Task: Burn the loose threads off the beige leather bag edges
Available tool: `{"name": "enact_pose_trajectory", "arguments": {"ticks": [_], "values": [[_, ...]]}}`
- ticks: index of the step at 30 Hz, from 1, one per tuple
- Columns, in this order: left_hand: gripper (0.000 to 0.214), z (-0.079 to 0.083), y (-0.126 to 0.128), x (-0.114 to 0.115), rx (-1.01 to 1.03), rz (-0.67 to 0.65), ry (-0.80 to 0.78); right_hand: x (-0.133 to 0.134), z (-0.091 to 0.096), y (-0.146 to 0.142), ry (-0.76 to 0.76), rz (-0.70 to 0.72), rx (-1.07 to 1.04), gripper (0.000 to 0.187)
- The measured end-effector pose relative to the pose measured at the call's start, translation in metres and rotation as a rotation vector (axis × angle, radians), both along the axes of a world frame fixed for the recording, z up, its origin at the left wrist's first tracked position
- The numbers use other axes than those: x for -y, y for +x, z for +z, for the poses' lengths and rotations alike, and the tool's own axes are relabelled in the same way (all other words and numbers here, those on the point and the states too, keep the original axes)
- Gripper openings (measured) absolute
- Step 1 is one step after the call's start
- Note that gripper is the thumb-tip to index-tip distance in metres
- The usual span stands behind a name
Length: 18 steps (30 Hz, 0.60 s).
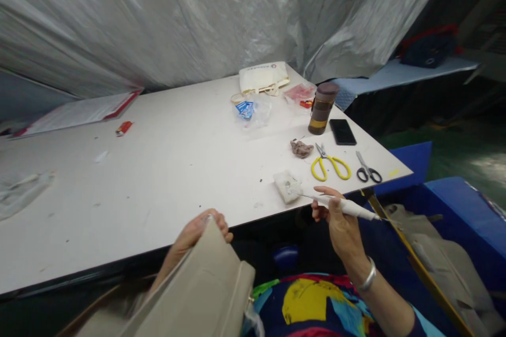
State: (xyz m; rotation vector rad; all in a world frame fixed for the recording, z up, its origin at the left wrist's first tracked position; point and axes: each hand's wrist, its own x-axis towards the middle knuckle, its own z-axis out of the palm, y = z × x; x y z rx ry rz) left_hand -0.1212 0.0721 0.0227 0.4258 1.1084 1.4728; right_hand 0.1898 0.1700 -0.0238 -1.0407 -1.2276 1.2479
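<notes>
Beige bag (205,284) in left hand (197,231)

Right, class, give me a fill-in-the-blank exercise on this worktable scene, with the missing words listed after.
1. The right hand holds a white pen-like tool over the ____ edge of the table.
2. The left hand grips a ____ bag.
3. The larger scissors have ____ handles.
4. The phone lies beside a brown ____.

Missing words: near; beige; yellow; jar

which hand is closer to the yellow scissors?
Right. The right hand, gripping a white pen-like tool, sits just below the yellow scissors; the left hand holds a beige bag far left.
</notes>
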Motion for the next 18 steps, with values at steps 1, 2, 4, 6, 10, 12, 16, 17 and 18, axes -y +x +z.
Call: {"name": "enact_pose_trajectory", "arguments": {"ticks": [1,2,4,6,10,12,16,17,18], "values": [[0.045,-0.008,0.018,-0.008,-0.013,-0.113,-0.071,-0.002,-0.001,0.001,0.003,-0.025,0.04,0.045],[0.045,-0.014,0.033,-0.015,-0.047,-0.187,-0.137,-0.005,-0.002,0.001,0.006,-0.045,0.078,0.043],[0.047,-0.021,0.052,-0.028,-0.132,-0.283,-0.231,-0.009,-0.001,0.003,0.019,-0.065,0.144,0.04],[0.044,-0.023,0.063,-0.039,-0.219,-0.293,-0.259,-0.013,0.001,0.004,0.027,-0.058,0.189,0.037],[0.028,-0.011,0.082,-0.051,-0.467,-0.255,-0.291,-0.024,0.0,0.005,0.013,0.004,0.226,0.034],[0.021,-0.004,0.095,-0.054,-0.622,-0.255,-0.302,-0.031,-0.003,0.005,0.027,0.006,0.28,0.032],[0.017,-0.006,0.123,-0.058,-0.713,-0.26,-0.335,-0.042,-0.007,0.005,0.115,0.003,0.374,0.027],[0.017,-0.01,0.127,-0.059,-0.687,-0.262,-0.356,-0.043,-0.008,0.005,0.134,0.008,0.375,0.025],[0.018,-0.014,0.131,-0.06,-0.66,-0.27,-0.375,-0.045,-0.009,0.005,0.15,0.014,0.375,0.023]]}}
